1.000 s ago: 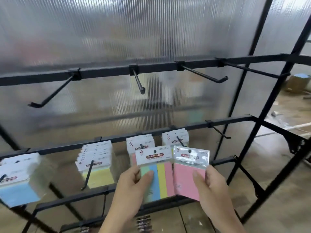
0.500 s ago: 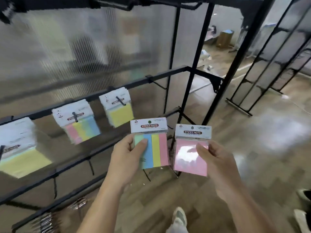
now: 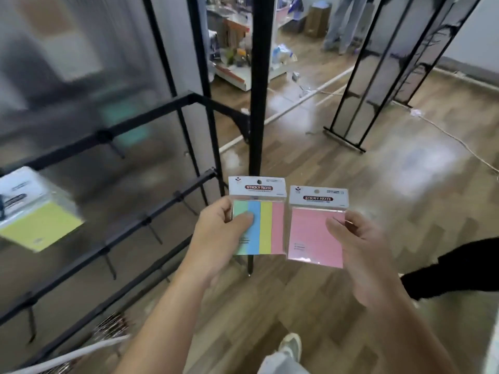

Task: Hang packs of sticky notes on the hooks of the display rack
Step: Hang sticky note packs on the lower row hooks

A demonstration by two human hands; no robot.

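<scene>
My left hand (image 3: 218, 240) holds a striped pack of sticky notes (image 3: 263, 220) in green, blue, yellow and pink, thumb on its front. My right hand (image 3: 359, 255) holds a plain pink pack (image 3: 310, 233) beside it, thumb on the front. Both packs are upright over the wooden floor, to the right of the black display rack (image 3: 151, 114). Bare hooks (image 3: 155, 233) stick out from the rack's lower bars. A yellow pack (image 3: 35, 214) hangs at the far left, blurred.
A black upright post (image 3: 260, 85) stands just behind the striped pack. A second black frame (image 3: 370, 85) stands to the right. Another person's legs (image 3: 340, 20) and boxes are at the back. A black sleeve (image 3: 459, 268) reaches in at right. My shoe (image 3: 290, 346) is below.
The view has swung right and down, away from the rack's filled hooks toward the floor. Both hands still hold their packs side by side.
</scene>
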